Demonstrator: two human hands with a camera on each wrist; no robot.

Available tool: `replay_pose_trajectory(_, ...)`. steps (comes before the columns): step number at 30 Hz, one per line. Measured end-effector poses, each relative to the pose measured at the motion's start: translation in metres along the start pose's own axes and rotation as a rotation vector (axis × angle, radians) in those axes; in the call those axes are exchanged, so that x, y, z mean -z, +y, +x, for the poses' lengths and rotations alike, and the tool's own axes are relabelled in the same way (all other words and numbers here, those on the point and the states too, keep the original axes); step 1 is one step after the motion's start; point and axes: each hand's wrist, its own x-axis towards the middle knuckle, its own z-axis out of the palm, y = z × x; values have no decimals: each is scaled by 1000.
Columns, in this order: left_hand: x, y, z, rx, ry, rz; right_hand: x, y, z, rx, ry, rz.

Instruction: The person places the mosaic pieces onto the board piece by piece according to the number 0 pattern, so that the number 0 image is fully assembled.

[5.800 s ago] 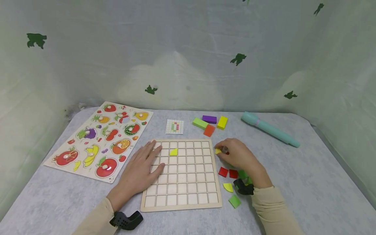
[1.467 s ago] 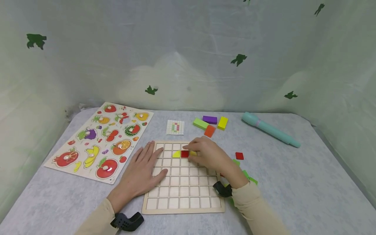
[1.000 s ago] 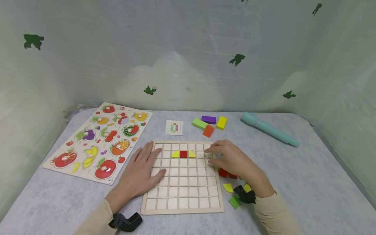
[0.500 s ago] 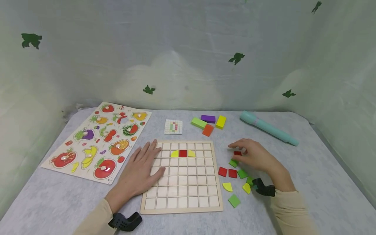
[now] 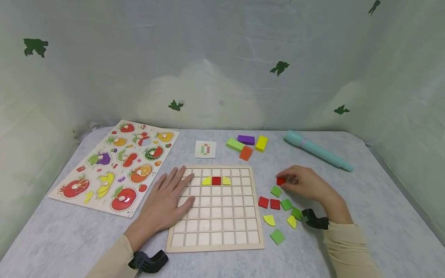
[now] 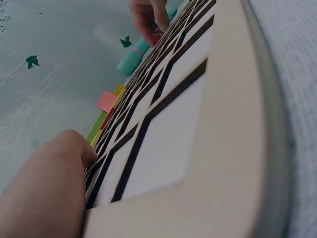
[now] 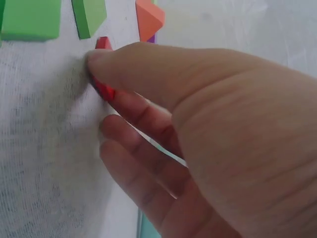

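A wooden grid board (image 5: 216, 247) lies mid-table. In one of its upper rows a red square tile (image 5: 216, 181) sits between two yellow pieces, the left one (image 5: 206, 181) and the right one (image 5: 226, 181), each with a rounded corner. My left hand (image 5: 164, 202) rests spread over the board's left edge. Right of the board, my right hand (image 5: 306, 183) pinches another red square tile (image 5: 281, 181) between thumb and forefinger at the table surface. The right wrist view shows this red tile (image 7: 106, 91) partly covered by the thumb; the other fingers hang loosely curled.
Red tiles (image 5: 263, 202), green tiles (image 5: 277, 236) and yellow quarter-round tiles (image 5: 269, 220) lie right of the board. Behind it are a small pattern card (image 5: 205, 149) and coloured blocks (image 5: 246, 140). A fruit puzzle (image 5: 121, 170) lies left, a teal tube (image 5: 323, 153) back right.
A red tile and a second yellow piece have come onto the board beside the first yellow one. My right hand has left the board rightward and taken hold of another red tile. My left hand stays.
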Motion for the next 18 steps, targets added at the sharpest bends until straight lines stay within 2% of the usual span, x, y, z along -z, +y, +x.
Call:
replay_pose_trajectory(9, 0, 1, 0, -3, -7, 25, -6, -20, 7, 104, 60, -16)
replay_pose_trajectory(18, -1, 0, -1, 3, -11, 34, -26, -59, 17, 151, 46, 6)
